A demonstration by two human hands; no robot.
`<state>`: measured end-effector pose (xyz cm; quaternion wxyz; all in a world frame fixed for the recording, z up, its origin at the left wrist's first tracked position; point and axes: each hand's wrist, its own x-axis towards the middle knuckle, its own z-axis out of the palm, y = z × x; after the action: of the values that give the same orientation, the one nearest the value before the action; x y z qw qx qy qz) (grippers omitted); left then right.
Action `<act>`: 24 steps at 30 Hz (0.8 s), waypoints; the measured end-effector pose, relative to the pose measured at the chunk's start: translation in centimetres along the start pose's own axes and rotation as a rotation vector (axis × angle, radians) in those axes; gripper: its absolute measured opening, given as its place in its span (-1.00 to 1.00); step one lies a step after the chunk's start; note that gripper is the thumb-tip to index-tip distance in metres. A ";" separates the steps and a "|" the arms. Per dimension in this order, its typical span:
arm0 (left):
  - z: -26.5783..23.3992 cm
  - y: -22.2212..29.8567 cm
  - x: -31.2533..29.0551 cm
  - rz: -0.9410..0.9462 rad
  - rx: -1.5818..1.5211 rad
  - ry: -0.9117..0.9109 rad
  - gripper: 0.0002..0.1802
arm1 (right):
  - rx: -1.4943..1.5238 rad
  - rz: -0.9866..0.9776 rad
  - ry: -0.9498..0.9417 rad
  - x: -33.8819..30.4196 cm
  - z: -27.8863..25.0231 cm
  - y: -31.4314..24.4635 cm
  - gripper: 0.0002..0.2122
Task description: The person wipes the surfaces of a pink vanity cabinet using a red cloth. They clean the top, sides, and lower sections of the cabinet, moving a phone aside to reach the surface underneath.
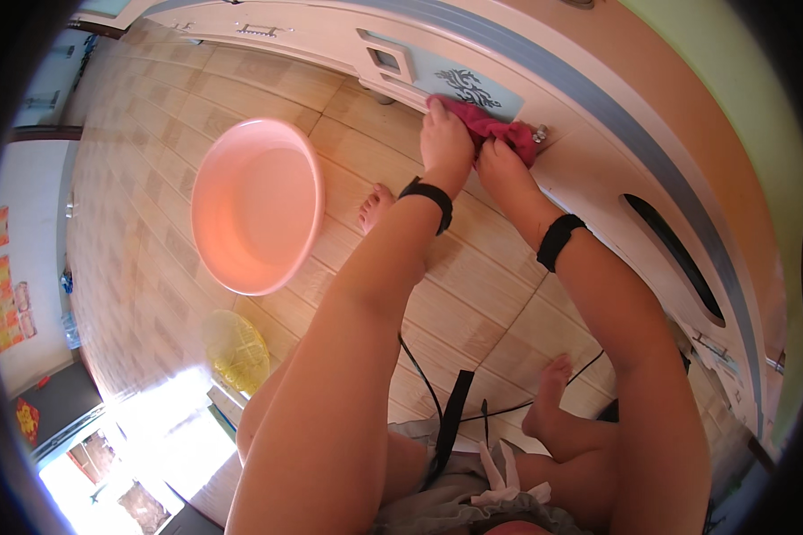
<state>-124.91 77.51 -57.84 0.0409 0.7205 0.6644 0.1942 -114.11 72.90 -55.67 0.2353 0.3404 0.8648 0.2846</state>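
A crumpled dark pink cloth (516,134) is bunched against the lower front of a pale cabinet (393,92), beside a pale blue panel (473,86) with a dark scroll pattern. My left hand (446,141) grips the cloth at its left part, fingers curled over it. Just to the right, my right hand (502,168) is closed on the lower edge of the same cloth. Both hands are nearly touching, and the cloth hides some of the fingertips. A shiny metal knob (540,134) shows at the cloth's right end.
A large pink basin (201,209) stands on the tiled floor (348,294) left of my arms. Below it is a yellow basket (238,352). My bare feet and a thin black cable (424,379) are on the floor. The cabinet has a dark oval handle recess (674,259) further right.
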 end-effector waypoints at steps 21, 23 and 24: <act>-2.2 -8.8 4.1 -0.010 0.131 -0.010 -0.55 | 0.405 0.331 0.448 3.5 0.3 -0.9 -0.82; -1.8 -8.6 3.7 0.047 0.157 0.042 -0.56 | 0.368 0.347 0.471 3.3 0.6 -0.9 -0.81; -1.8 -8.5 3.9 0.006 0.119 0.020 -0.59 | 0.360 0.356 0.452 3.4 0.4 -1.1 -0.81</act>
<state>-133.29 81.87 -58.03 -0.0092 0.7217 0.6729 0.1619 -116.59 74.77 -57.42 -0.0795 0.4503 0.8585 0.2321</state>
